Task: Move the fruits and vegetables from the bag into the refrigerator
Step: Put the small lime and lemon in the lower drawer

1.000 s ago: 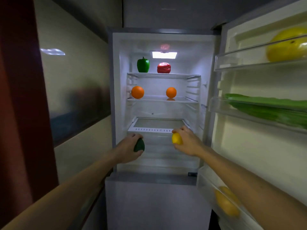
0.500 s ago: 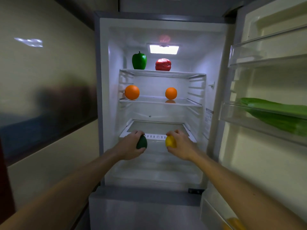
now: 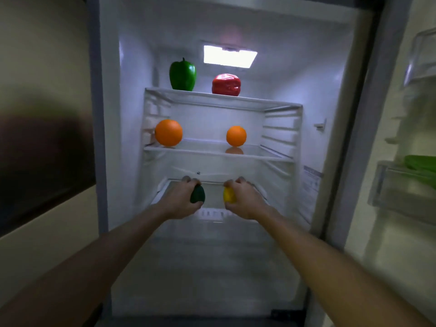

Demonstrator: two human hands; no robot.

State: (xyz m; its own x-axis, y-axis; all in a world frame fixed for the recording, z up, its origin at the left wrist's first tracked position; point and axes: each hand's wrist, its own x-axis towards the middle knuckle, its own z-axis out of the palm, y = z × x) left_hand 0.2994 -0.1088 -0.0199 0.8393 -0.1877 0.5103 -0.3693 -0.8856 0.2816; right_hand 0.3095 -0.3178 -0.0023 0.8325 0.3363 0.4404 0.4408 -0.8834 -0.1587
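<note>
Reaching deeper over the lowest shelf (image 3: 212,212), left hand (image 3: 179,199) is gripping the green fruit (image 3: 197,194), right hand (image 3: 245,199) is gripping the yellow fruit (image 3: 229,195) (side by side, equally near it)

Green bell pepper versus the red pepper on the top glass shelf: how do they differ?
The glossy green bell pepper stands taller, stem up; the red pepper is squatter, with no stem visible. The green bell pepper sits left, the red pepper right, apart. Both rest on the top glass shelf.

The blurred green vegetable (image 3: 421,164) on the door shelf (image 3: 396,197) runs off frame.
</note>
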